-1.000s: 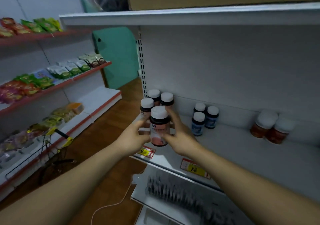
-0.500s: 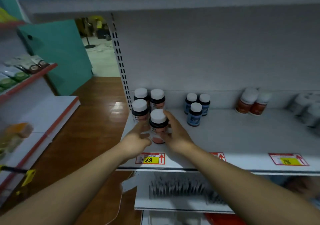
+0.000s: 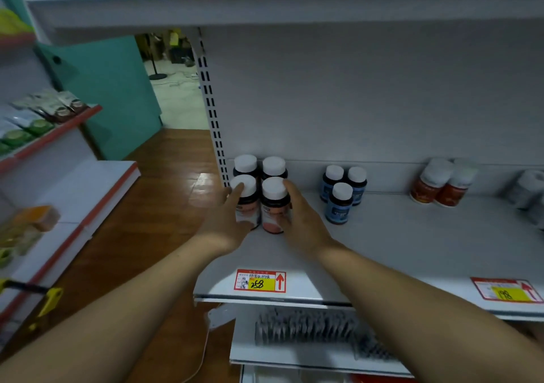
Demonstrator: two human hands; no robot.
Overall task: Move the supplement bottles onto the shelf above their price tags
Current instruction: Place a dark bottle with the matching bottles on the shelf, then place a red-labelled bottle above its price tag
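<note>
Nearest the camera, two bare forearms are reaching up and forward over the front edge of the white shelf. On that front edge, a red-and-yellow price tag marked 258 with an upward arrow is sitting near the left corner, directly in front of the hands; a second price tag is showing further along the edge toward the right.

Just behind the first tag, the left hand is lying against the left side of the front-left supplement bottle, one fingertip touching the rim of its white cap, fingers loosely spread rather than closed around it. The right hand is pressing along the right side of the front-right supplement bottle, fingers extended up to its cap, thumb hidden behind the label, so a full grasp cannot be confirmed. Both bottles are standing upright on the shelf, touching each other, between the two hands.

Directly behind them, two more matching bottles are standing against the back panel near the left rear corner. Further right along the back, three blue-labelled bottles are clustered together, and beyond those two orange-labelled bottles are standing side by side. Blurred pale containers are sitting at the far right edge.
</note>
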